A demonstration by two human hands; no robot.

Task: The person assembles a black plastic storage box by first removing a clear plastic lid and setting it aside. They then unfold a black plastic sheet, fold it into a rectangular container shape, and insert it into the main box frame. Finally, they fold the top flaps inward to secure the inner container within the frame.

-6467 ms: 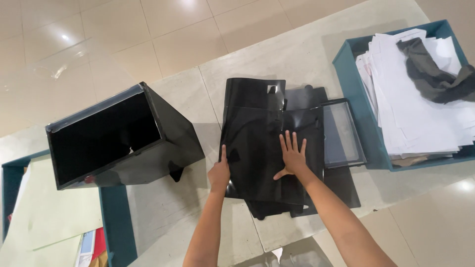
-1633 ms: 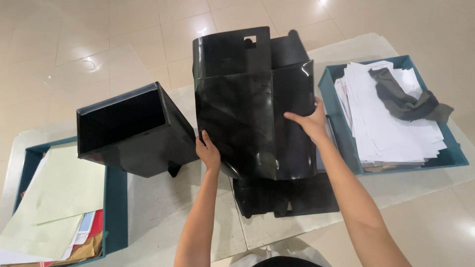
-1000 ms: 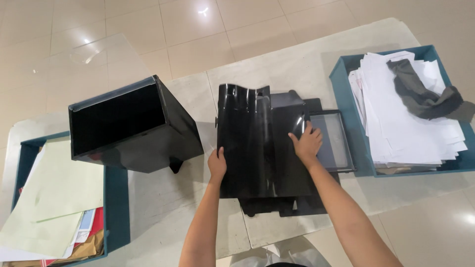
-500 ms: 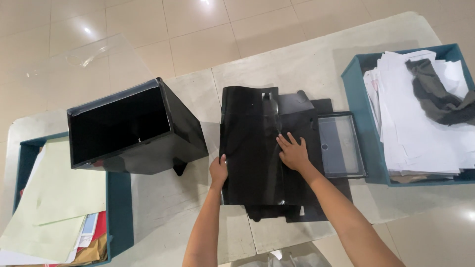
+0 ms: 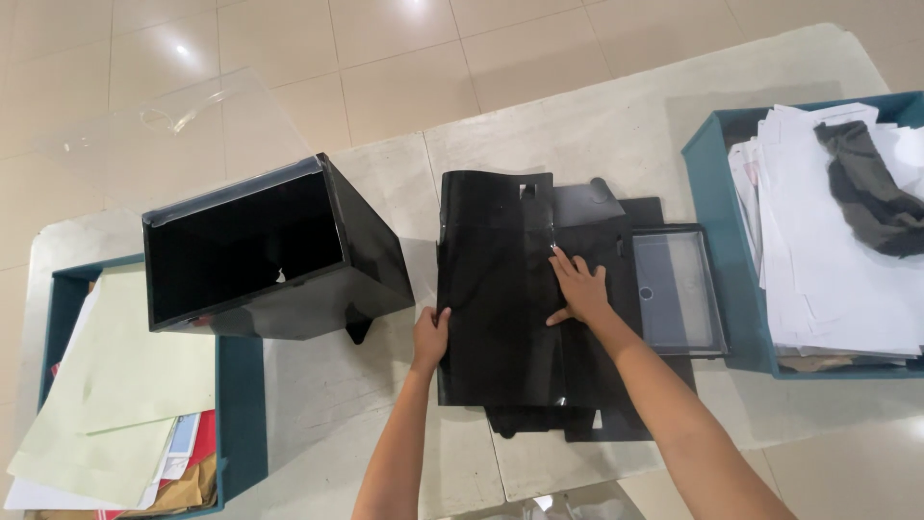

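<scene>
A flat black plastic sheet [image 5: 496, 279] with folds and a small cut-out lies on top of a stack of similar black sheets [image 5: 616, 385] in the middle of the pale table [image 5: 597, 125]. My left hand [image 5: 430, 337] grips the sheet's left edge near its lower corner. My right hand [image 5: 577, 287] rests flat on the sheet's right part, fingers spread and pressing down. To the left an assembled black open box [image 5: 269, 250] lies on its side, its open mouth facing me.
A clear-lidded black frame [image 5: 679, 289] lies right of the stack. A teal tray [image 5: 717, 193] at the right holds white papers and a dark cloth [image 5: 871, 193]. Another teal tray [image 5: 241, 414] at the left holds pale green and coloured sheets. Tiled floor lies beyond the table.
The black sheet, held up in the air 1.6 s ago, has been laid flat on the stack. My right hand has moved from its upper right edge onto its surface.
</scene>
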